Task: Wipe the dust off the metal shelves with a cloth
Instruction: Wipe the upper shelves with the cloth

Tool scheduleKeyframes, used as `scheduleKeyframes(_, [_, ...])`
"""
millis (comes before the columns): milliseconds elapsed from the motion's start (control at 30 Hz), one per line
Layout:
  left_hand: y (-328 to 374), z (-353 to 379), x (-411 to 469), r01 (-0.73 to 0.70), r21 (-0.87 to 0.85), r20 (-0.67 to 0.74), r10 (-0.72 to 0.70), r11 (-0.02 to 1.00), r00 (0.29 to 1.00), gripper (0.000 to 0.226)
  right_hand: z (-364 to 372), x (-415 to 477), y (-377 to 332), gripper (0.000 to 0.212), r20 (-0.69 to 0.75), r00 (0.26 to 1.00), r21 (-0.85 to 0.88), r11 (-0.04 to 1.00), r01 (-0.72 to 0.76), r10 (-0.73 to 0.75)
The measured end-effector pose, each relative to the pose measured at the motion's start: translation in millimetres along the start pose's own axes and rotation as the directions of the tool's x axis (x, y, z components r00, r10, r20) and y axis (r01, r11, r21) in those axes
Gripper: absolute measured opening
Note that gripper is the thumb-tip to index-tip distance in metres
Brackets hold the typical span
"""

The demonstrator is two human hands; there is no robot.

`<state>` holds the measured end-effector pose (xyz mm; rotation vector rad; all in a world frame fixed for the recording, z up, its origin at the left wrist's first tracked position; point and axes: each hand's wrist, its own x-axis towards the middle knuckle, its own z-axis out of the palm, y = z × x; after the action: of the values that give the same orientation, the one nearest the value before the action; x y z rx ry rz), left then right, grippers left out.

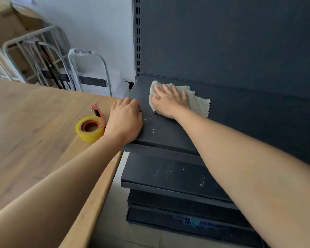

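The top dark metal shelf (227, 111) juts out from a dark back panel. A beige knitted cloth (198, 102) lies on its back left part, and my right hand (170, 102) presses flat on it with fingers spread. My left hand (124, 119) rests curled on the shelf's left edge, holding nothing that I can see. White dust specks (149, 122) lie on the shelf between my hands. A lower shelf (168, 174) also carries white specks, and further shelves sit beneath it.
A wooden table (30, 126) stands to the left, touching the shelf. A yellow tape roll on a red dispenser (90, 127) lies near my left hand. Metal frames (43, 56) and cardboard boxes stand behind the table. The slotted upright (137, 36) rises at the shelf's back left.
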<state>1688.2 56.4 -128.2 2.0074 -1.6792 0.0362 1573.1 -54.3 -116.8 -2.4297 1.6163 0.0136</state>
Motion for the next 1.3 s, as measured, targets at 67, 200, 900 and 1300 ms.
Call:
scheduleKeyframes(67, [0.0, -0.1, -0.1, 0.003, 0.005, -0.013, -0.003, 1.000, 1.000, 0.025, -0.7, 9.1, -1.9, 0.057, 0.004, 1.000, 0.001, 1.000, 0.016, -0.016])
scheduleKeyframes(200, [0.8, -0.9, -1.2, 0.007, 0.012, -0.024, -0.006, 1.000, 1.000, 0.026, -1.3, 19.1, -2.9, 0.057, 0.008, 0.999, -0.004, 0.999, 0.032, -0.032])
scheduleKeyframes(900, [-2.7, -10.9, -35.5, 0.025, -0.059, -0.053, -0.028, 0.998, 0.998, 0.026, 9.8, -82.9, -1.2, 0.056, 0.019, 0.996, 0.007, 0.996, 0.090, -0.090])
scheduleKeyframes(1300, [-17.4, -20.7, -37.8, 0.035, -0.146, -0.086, -0.048, 0.989, 0.995, 0.029, 17.9, -72.4, -47.3, 0.056, 0.010, 0.993, -0.014, 0.993, 0.121, -0.121])
